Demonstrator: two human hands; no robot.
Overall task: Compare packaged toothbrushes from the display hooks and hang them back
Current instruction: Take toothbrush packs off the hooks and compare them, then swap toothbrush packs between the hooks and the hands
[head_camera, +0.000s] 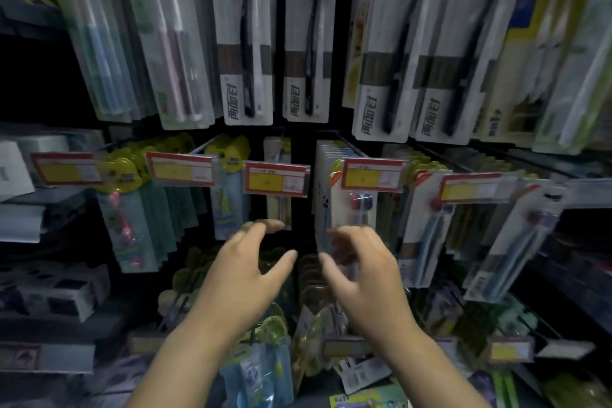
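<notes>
toothbrush packs (245, 43) hang in rows, the top ones holding dark-headed brushes under clear plastic. left hand (245, 262) and right hand (361, 268) hover empty before the lower row, fingers apart and loosely bent.

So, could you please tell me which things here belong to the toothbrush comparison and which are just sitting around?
Job: left hand, right hand, white toothbrush packs, black toothbrush packs above.
Just there: price tags, boxes on left shelf.
</notes>
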